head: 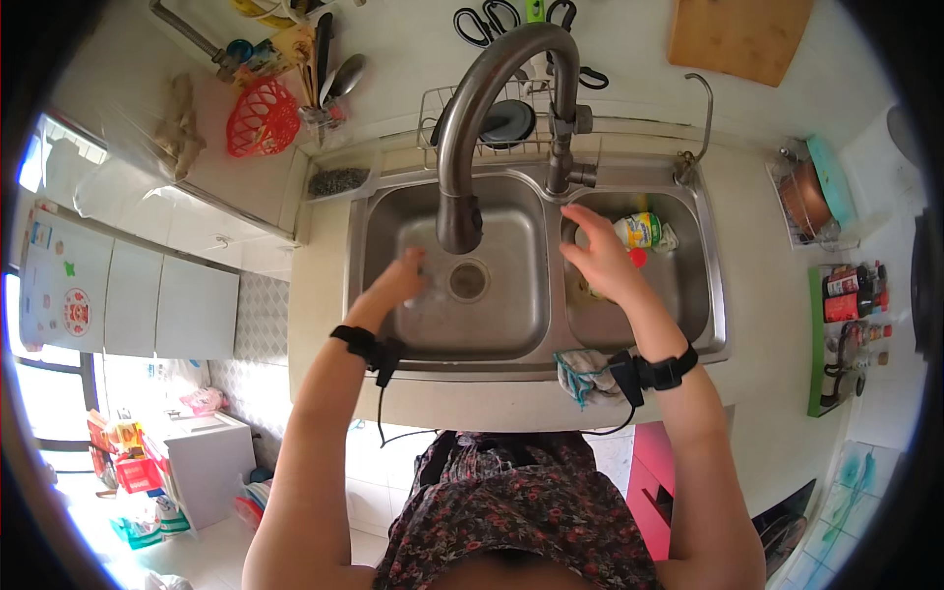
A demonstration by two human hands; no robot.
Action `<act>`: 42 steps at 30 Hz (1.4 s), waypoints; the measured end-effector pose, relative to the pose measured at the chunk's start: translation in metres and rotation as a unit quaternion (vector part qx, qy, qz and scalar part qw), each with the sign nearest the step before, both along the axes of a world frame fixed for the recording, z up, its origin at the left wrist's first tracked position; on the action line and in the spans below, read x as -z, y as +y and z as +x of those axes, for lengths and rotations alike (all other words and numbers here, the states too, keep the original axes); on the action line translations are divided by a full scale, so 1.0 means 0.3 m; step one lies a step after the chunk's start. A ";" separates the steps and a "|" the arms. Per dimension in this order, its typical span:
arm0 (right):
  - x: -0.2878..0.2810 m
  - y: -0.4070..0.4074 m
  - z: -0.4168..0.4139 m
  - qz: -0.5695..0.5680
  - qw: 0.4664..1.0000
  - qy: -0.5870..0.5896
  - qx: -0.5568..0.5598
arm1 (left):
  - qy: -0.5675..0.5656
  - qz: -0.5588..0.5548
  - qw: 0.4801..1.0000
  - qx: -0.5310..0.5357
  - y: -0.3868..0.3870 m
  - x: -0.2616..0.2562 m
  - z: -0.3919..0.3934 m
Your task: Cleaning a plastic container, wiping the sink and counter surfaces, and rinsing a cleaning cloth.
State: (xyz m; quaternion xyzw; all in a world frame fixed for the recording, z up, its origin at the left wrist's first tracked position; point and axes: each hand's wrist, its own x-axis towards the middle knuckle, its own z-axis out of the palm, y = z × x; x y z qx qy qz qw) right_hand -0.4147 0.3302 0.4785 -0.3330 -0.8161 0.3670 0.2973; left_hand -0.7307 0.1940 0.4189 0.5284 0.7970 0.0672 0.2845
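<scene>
My left hand (399,282) is over the left basin (509,324) of a double stainless-steel sink, left of the drain (469,281). It is blurred, and whether its fingers hold anything does not show. Above the drain side hangs the spout of a tall gooseneck faucet (456,140). My right hand (601,254) reaches over the left part of the right basin (682,310), thumb and fingers apart, nothing between them. Beyond it a bottle with a yellow and green label (640,230) lies in that basin, near a red round thing (638,257).
A cloth (588,376) lies on the front edge by my right wrist. A wire rack (428,122) stands behind the sink. Left are a plastic container (339,181) and a red basket (263,118); right, a green rack (816,339) with bottles and a wire basket (807,236).
</scene>
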 end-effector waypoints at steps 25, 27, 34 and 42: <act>0.238 -0.461 0.326 -0.060 0.984 -0.152 0.069 | -0.391 0.011 0.911 -0.130 0.199 -0.115 0.004; 0.270 -0.493 0.309 0.018 0.982 -0.172 0.080 | -0.273 -0.173 0.945 0.053 0.180 0.091 -0.083; 0.332 -0.522 0.286 0.122 0.952 -0.254 0.125 | -0.102 -0.385 0.888 0.230 0.173 0.674 -0.021; 0.332 -0.500 0.221 0.136 0.953 -0.241 0.119 | 0.011 -0.410 0.849 0.332 0.150 0.941 -0.092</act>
